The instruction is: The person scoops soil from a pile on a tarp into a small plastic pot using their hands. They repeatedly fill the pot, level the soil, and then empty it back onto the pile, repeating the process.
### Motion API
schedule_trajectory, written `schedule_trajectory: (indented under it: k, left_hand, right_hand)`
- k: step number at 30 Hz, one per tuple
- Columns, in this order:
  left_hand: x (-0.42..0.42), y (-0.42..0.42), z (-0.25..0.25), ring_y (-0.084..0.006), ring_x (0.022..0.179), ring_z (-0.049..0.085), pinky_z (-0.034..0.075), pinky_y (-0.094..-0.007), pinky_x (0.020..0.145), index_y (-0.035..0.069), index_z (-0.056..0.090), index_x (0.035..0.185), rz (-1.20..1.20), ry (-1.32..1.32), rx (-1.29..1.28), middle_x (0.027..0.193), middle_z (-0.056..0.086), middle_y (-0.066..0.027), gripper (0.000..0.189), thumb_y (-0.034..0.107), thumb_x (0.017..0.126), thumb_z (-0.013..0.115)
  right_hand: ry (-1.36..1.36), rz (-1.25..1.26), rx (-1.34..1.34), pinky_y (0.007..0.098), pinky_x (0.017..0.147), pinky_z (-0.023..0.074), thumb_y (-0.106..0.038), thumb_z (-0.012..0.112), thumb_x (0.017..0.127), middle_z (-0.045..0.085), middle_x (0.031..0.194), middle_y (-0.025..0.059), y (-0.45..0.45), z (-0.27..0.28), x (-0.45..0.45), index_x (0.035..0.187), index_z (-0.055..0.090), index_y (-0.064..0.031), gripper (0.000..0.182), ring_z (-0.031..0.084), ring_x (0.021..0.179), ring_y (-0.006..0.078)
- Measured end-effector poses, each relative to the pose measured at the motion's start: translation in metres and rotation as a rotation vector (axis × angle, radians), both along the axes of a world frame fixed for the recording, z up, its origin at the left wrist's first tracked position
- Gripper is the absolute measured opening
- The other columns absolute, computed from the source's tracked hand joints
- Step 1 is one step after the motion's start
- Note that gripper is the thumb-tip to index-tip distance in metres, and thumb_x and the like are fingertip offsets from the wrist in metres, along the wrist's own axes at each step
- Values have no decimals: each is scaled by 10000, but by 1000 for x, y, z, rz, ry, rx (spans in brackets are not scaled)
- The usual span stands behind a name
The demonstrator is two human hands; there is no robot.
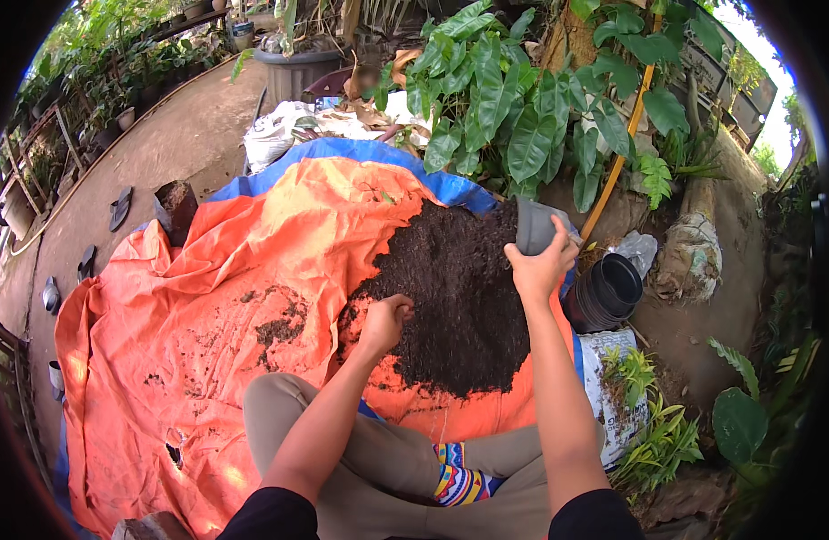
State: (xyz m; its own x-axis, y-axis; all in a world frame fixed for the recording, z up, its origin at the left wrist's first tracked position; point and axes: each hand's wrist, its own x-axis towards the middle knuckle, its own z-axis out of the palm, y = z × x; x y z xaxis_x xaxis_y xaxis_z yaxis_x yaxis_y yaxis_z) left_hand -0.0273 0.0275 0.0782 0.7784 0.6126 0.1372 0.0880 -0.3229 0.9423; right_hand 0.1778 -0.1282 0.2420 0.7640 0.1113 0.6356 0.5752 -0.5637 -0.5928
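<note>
My right hand (546, 266) grips a grey plastic plant pot (534, 226) at the far right of the soil. The pot is tipped on its side with its mouth facing left, against the dark potting soil (461, 290). Over the left edge of that heap my left hand (386, 322) hangs with curled fingers, and nothing shows in it. The soil lies spread on an orange tarpaulin (205, 324) with a blue underside, before my crossed legs.
Stacked black nursery pots (606, 290) stand at the right, beside a clear plastic bag (635, 251). A white sack (610, 391) with cut plants lies nearer me. Leafy plants (522, 115) overhang the far side. A soil-filled black grow bag (177, 209) and sandals (121, 208) are left.
</note>
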Motion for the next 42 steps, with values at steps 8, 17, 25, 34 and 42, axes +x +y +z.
schedule_trajectory:
  k: [8,17,25,34,42]
  left_hand:
    - [-7,-3,15,-351,924,713,568,-428,824,-22,689,1080,82,3,258,1036,699,-199,195,-47,979,525]
    - [0,-13,20,-387,967,693,559,-471,849,12,714,1076,-25,-6,220,1057,703,-174,174,29,969,579]
    - [-2,-7,17,-377,962,696,567,-474,829,32,727,1068,-36,71,263,1049,709,-162,169,63,961,600]
    - [-5,-4,12,-383,945,700,564,-465,814,12,730,1067,-70,95,301,1041,711,-184,172,51,941,621]
    - [-4,-8,15,-380,940,701,563,-467,804,6,731,1058,-97,68,280,1024,712,-182,168,50,935,624]
  right_hand:
    - [-347,182,-410,580,1095,397,-202,981,540,370,1453,216,-6,13,-2,1451,479,-236,1041,404,1309,481]
    - [354,-571,-40,584,1031,447,-227,891,657,344,1401,284,-91,-132,35,1469,386,-277,958,403,1250,504]
    - [737,-507,166,571,998,506,-309,882,712,291,1427,309,-25,-135,-3,1499,346,-261,953,371,1298,529]
    - [347,-125,338,497,1058,448,-194,897,679,464,1400,239,-19,-67,19,1418,474,-84,859,492,1295,381]
    - [-198,79,-203,563,1097,388,-169,926,601,363,1456,229,17,27,-1,1431,472,-205,946,374,1308,475]
